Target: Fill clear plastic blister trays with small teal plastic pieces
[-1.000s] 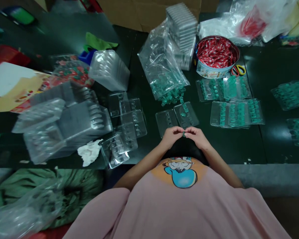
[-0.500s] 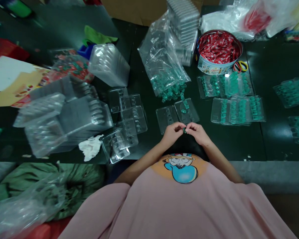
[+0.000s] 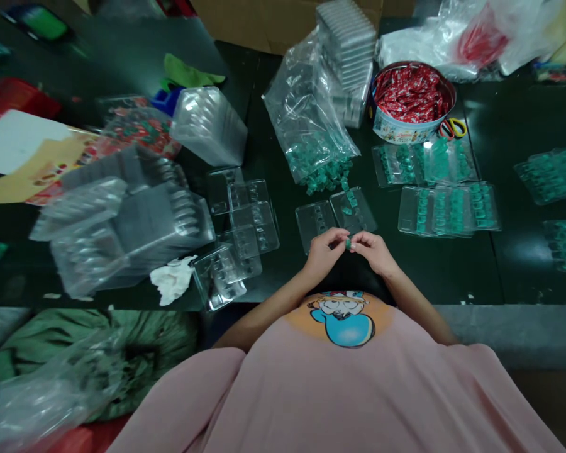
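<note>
Between my fingertips is a small green translucent piece [image 3: 348, 243], pinched by both hands just above the table's near edge. My left hand [image 3: 324, 253] closes on it from the left, my right hand [image 3: 373, 250] from the right. Right beyond them lie two clear plastic blister trays; the right tray [image 3: 364, 211] has a few green pieces in it, while the left tray [image 3: 307, 221] shows no green in its row of hollows. Farther back, a heap of green pieces [image 3: 327, 179] spills from the mouth of a clear plastic bag [image 3: 302, 94].
Clear trays filled with green pieces [image 3: 457, 211] lie to the right. Behind them stands a round tin [image 3: 408, 131] of red wrapped packets, with scissors [image 3: 453, 128] beside it. Stacked clear trays [image 3: 146, 220] and a crumpled white tissue [image 3: 172, 280] are on the left.
Both hands stay together at nearly the same spot, and the green piece shows a little more between the fingertips. The camera view has shifted slightly.
</note>
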`<state>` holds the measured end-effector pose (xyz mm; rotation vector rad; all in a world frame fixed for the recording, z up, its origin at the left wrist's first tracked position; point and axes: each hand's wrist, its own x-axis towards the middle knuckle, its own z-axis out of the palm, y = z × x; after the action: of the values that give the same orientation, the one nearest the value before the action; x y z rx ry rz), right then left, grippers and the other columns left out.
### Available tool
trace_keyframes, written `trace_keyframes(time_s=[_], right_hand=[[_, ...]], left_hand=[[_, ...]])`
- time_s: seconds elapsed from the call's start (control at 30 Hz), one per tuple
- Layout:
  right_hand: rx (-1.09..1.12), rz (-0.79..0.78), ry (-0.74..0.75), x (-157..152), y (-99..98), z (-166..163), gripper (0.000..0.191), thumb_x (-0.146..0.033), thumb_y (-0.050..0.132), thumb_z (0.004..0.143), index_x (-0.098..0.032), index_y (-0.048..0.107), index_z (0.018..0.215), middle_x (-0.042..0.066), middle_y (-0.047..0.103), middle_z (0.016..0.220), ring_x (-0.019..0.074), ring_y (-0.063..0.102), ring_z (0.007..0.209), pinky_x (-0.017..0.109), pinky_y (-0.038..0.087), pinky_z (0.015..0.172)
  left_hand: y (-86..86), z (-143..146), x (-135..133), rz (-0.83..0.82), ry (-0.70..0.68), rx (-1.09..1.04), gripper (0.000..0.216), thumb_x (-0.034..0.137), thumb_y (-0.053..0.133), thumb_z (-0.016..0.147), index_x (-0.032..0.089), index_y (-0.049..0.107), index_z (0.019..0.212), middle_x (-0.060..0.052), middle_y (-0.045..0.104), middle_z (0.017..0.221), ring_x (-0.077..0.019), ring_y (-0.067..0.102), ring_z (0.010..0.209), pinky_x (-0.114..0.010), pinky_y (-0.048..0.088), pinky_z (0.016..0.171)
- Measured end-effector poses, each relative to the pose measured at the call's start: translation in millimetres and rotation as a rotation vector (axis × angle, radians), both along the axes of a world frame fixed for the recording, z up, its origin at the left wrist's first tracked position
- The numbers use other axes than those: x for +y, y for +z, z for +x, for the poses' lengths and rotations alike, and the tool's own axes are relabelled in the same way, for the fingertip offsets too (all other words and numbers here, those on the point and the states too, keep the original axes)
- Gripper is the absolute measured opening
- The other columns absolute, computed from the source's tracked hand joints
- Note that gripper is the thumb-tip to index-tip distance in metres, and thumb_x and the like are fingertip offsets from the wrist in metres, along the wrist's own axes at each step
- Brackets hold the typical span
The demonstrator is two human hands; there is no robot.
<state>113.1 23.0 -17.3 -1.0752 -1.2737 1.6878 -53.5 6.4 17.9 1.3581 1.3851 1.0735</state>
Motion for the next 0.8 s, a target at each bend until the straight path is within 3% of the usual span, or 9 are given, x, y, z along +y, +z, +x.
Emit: trace_keyframes(time_s=[0.27,0.57,0.8], right_hand=[[-0.067,0.075,0.055,-3,14.1,-2,0.017,-0.037,0.063,0.079,-0.021,0.058,0.076,-0.002,0.056,0.071,0.0123,0.050,0.067,0.027,0.040,0.068],[-0.194,0.190,-0.166,-9,10.0,-11,0.009,-0.029,0.059,0.080,-0.022,0.057,0.075,0.000,0.059,0.074,0.0137,0.051,0.067,0.028,0.040,0.065],[-0.260,0.235,-0.218,-11,5.8,-12,0.006,-0.025,0.060,0.079,-0.022,0.058,0.074,0.000,0.061,0.075,0.0128,0.051,0.066,0.027,0.040,0.063]], left_hand=[[-2.9,-1,-1,-0.011,-0.025,-0.084,0.021,0.015,0.062,0.074,0.019,0.067,0.094,0.000,0.064,0.078,-0.0115,0.060,0.073,-0.023,0.047,0.071],[-1.1,3,-3,-0.075,0.024,-0.185,0.023,0.018,0.066,0.074,0.019,0.066,0.097,-0.002,0.066,0.085,-0.0125,0.063,0.079,-0.025,0.050,0.078],[4.6,0,-1,-0.207,0.039,-0.230,0.023,0.017,0.071,0.068,0.018,0.070,0.091,-0.002,0.067,0.080,-0.0133,0.063,0.076,-0.026,0.050,0.078]])
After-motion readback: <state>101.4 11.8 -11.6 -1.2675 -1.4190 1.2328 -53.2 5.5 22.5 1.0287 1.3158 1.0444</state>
